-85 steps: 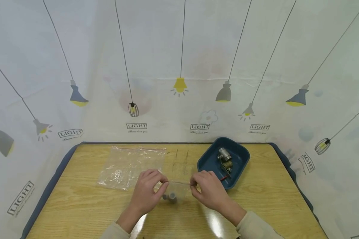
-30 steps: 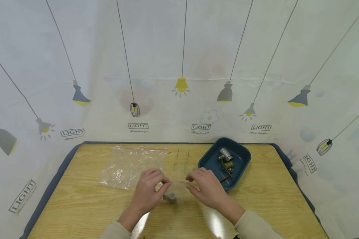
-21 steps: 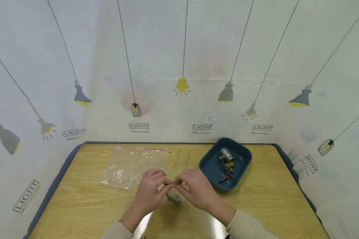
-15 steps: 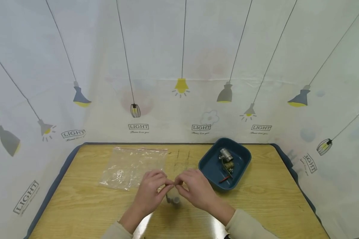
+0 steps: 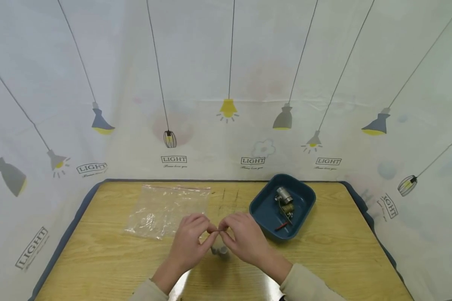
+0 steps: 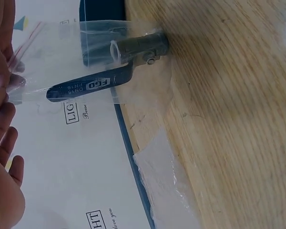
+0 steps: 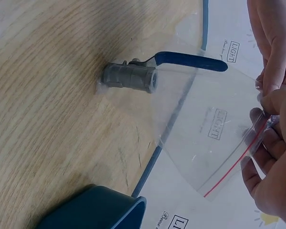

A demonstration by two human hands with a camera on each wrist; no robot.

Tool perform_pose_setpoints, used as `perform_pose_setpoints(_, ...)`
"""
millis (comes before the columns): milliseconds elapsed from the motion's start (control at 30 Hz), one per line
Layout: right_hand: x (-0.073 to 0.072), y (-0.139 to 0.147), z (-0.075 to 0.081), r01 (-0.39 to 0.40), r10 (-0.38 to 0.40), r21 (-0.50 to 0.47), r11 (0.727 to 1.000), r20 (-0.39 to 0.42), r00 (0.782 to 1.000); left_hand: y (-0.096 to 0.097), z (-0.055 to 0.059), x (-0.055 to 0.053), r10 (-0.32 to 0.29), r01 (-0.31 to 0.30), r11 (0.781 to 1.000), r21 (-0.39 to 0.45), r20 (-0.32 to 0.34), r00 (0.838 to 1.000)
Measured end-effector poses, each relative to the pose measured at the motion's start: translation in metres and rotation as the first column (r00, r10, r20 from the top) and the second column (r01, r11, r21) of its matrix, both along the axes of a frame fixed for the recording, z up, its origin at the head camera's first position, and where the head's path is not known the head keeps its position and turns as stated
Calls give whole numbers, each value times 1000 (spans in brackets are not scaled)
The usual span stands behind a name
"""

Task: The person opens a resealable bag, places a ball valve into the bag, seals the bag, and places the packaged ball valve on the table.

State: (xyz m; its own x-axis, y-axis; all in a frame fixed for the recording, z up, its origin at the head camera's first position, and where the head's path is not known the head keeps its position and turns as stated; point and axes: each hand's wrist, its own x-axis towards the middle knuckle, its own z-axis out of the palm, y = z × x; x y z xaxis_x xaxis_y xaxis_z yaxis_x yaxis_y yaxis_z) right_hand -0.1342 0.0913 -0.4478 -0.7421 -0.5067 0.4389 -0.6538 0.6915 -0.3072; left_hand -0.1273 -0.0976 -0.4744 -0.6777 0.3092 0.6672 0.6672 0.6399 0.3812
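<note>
A clear zip bag (image 7: 205, 143) with a red line along its seal hangs from both hands. Inside it is a grey metal ball valve (image 7: 128, 78) with a blue lever handle (image 6: 90, 85); its lower end appears to touch the table. My left hand (image 5: 190, 242) pinches the bag's top edge near one end of the seal. Right beside it, fingertips meeting, my right hand (image 5: 245, 236) pinches the same edge. In the right wrist view the other end of the seal slopes away loose. In the head view the hands partly cover the valve, and the bag hardly shows.
A dark blue tray (image 5: 254, 207) stands at the back right, holding another valve (image 5: 284, 195) with a brassy part and a red-tipped piece. A larger clear bag (image 5: 165, 209) lies flat at the back left. The wooden table (image 5: 335, 251) meets a printed cloth behind.
My right hand has slid left along the bag's edge until its fingertips met the left hand's; earlier the edge was stretched between them. Over the last half second both hands barely move.
</note>
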Motion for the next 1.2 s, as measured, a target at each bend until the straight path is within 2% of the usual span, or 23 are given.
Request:
perform_pose_setpoints(300,0,-2,-1,-7,7,-25,1000,9,1000,-1,1,2,-15,15,1000,-7,-19,1000)
perform_pose_setpoints(567,2,-1,3,-1,1,35,999,19,1000,-2,1,2,-8,7,1000,-14,-11,1000)
perform_pose_setpoints(1200,2,-4,-3,8,-10,-27,1000,-80,997,-3,-2,1,-7,6,1000,-25,-43,999)
